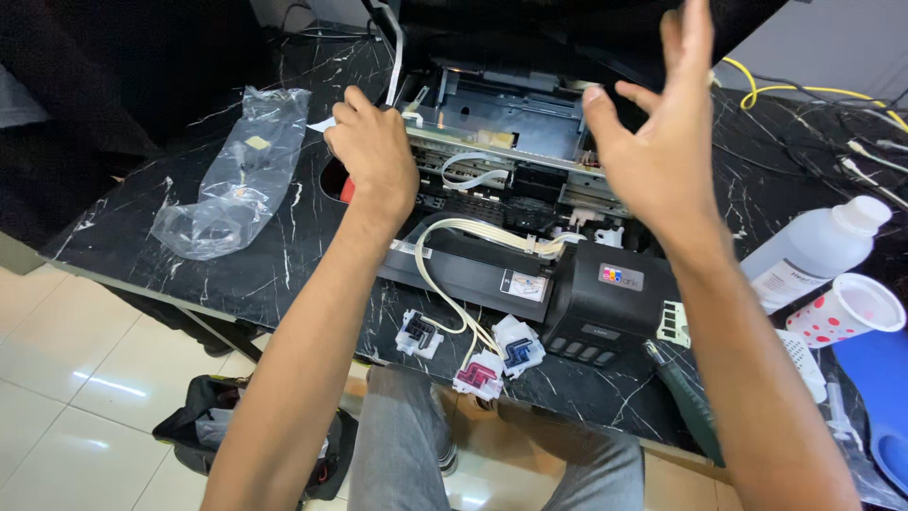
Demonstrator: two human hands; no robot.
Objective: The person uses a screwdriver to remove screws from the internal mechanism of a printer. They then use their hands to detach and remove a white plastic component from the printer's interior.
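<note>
Opened printer point(511, 180) mid-frame looks bulky with fragile guts: left hand point(374, 156) curled on its frame edge, right hand point(662, 142) spread open, propping the lid point(586, 28).

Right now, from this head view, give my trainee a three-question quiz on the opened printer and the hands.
1. True or false: the right hand is closed around a screwdriver.
2. Which lies nearest the table's front edge? A) clear plastic bag B) ink dampers on their tubes C) white bottle
3. Fill in: the left hand rests on the printer's ___ side.

Key: 1 false, its fingers are spread open. 2 B. 3 left.
</note>
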